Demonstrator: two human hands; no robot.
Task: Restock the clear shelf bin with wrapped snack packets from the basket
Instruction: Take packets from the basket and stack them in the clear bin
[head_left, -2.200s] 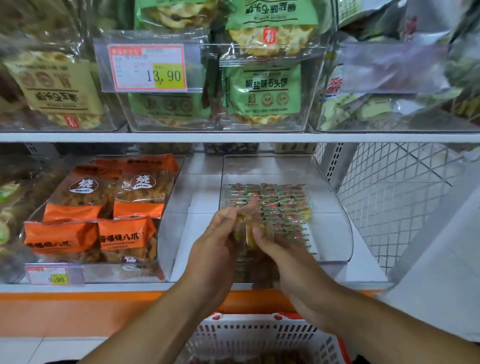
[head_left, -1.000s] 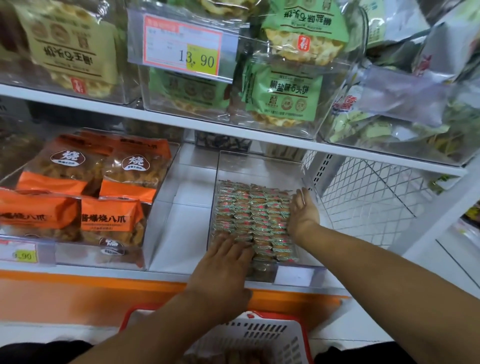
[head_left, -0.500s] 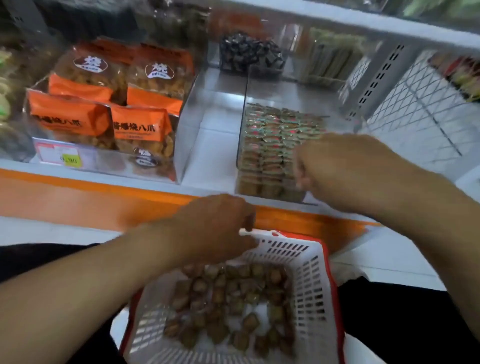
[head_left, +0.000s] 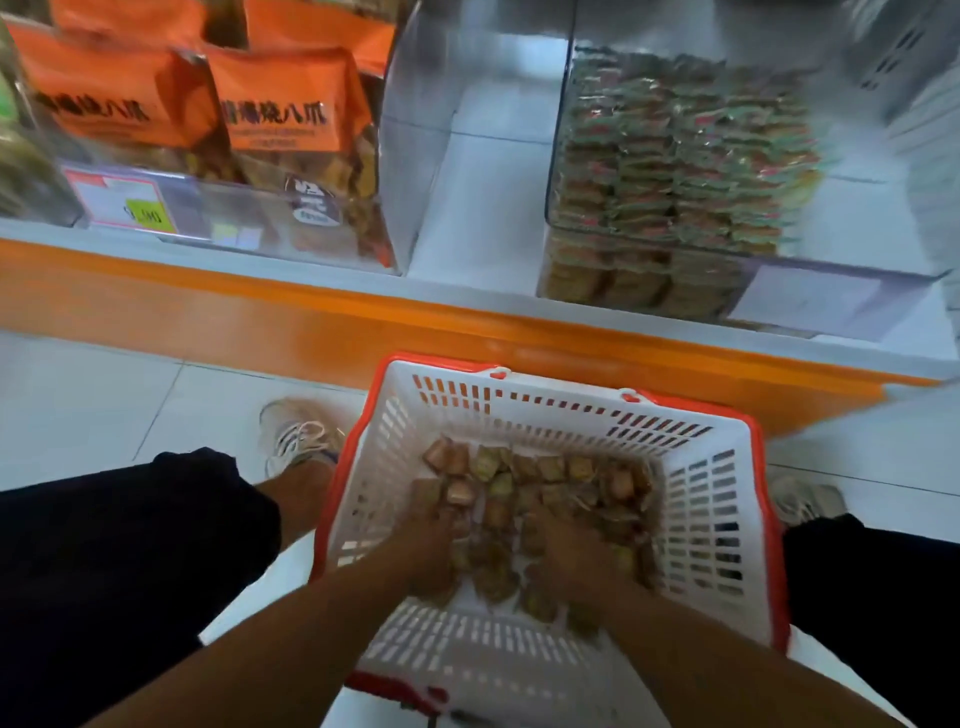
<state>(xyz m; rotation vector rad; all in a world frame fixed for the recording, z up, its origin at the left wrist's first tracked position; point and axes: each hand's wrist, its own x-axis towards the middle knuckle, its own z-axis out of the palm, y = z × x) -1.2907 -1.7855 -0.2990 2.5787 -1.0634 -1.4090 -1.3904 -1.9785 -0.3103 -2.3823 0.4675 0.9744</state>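
Note:
A white basket (head_left: 524, 397) with a red rim stands on the floor between my legs, its bottom covered with several small brown wrapped snack packets (head_left: 550, 475). Both hands are down inside it. My left hand (head_left: 423, 548) and my right hand (head_left: 574, 558) lie side by side on the pile, knuckles up. Their fingers are buried among the packets, so any grip is hidden. On the shelf above stands the clear bin (head_left: 831, 296), with rows of stacked green and red packets (head_left: 691, 156) filling its left part.
A second clear bin to the left holds big orange snack bags (head_left: 291, 104) and carries a price tag (head_left: 130, 205). The shelf has an orange front edge (head_left: 363, 322) just beyond the basket. My shoes (head_left: 301, 431) stand on white floor tiles beside the basket.
Both hands have come away from the clear bin and dropped into the basket. My view has tipped down from the shelves to the basket and floor.

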